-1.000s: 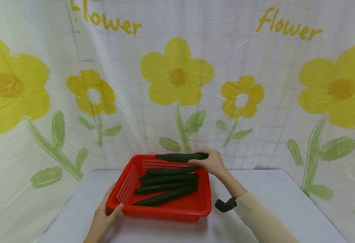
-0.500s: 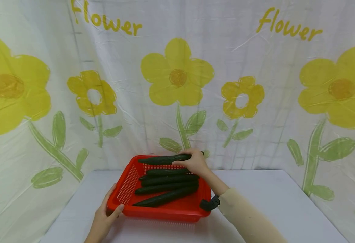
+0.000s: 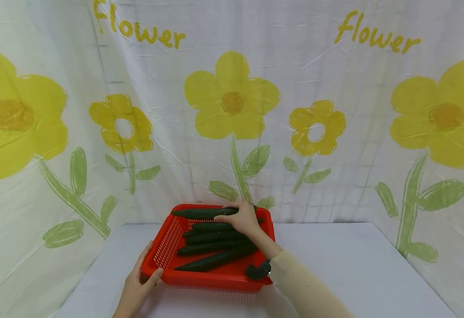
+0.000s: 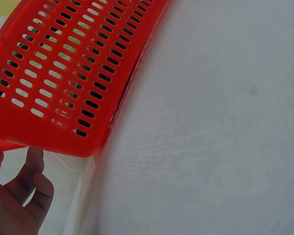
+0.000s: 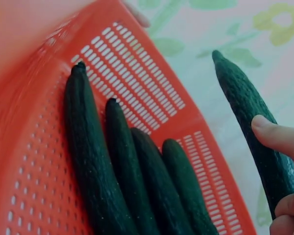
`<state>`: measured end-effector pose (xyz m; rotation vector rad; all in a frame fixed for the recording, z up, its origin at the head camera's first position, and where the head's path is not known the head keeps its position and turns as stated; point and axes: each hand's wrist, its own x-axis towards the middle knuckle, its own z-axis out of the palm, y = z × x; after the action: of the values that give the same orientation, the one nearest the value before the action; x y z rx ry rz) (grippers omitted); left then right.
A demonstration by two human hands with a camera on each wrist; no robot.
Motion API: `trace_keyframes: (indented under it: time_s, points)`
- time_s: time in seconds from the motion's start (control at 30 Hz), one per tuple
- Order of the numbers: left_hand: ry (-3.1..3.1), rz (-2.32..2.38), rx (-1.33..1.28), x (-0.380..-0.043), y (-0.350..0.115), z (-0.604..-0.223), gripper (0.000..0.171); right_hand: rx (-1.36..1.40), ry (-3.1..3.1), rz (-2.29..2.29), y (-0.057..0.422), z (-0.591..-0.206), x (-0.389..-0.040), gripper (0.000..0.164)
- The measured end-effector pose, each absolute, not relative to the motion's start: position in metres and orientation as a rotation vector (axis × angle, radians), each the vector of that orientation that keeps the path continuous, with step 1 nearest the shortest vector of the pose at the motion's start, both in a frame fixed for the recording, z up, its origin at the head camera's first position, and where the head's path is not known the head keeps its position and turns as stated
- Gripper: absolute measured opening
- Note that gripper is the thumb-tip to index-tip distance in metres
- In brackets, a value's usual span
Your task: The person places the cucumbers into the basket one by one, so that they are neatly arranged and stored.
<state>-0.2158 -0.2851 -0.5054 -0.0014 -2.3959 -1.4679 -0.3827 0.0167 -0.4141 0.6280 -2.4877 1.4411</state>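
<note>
My right hand point(image 3: 243, 218) grips a dark green cucumber point(image 3: 200, 213) near its right end, holding it level over the back rim of a red plastic basket point(image 3: 212, 278). In the right wrist view the thumb lies along this cucumber point(image 5: 242, 98), whose far tip points up. Several more cucumbers point(image 3: 216, 247) lie side by side in the basket, partly hidden by my right hand and forearm. My left hand point(image 3: 136, 287) holds the basket's front left corner, thumb over the rim. The left wrist view shows its fingers curled under the perforated wall point(image 4: 63, 63).
The basket stands on a white table point(image 3: 335, 265). Behind it hangs a white cloth point(image 3: 355, 176) printed with yellow flowers. A black device point(image 3: 258, 270) is strapped to my right wrist, above the basket's right front corner.
My right hand has moved left and slightly down, bringing the cucumber from the back right along the back rim. The left hand and the basket have stayed nearly in place.
</note>
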Motion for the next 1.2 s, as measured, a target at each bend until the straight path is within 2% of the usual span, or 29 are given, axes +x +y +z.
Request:
trace_keyframes:
  time_s: [0.97, 1.2]
  points:
    - [-2.379, -1.475, 0.003, -0.216, -0.287, -0.506, 0.076, 0.477, -2.667, 1.374, 0.017, -0.434, -0.386, 0.044]
    - [-2.391, -1.497, 0.0, -0.218, -0.287, -0.508, 0.076, 0.456, -2.744, 1.327, 0.018, -0.439, -0.383, 0.04]
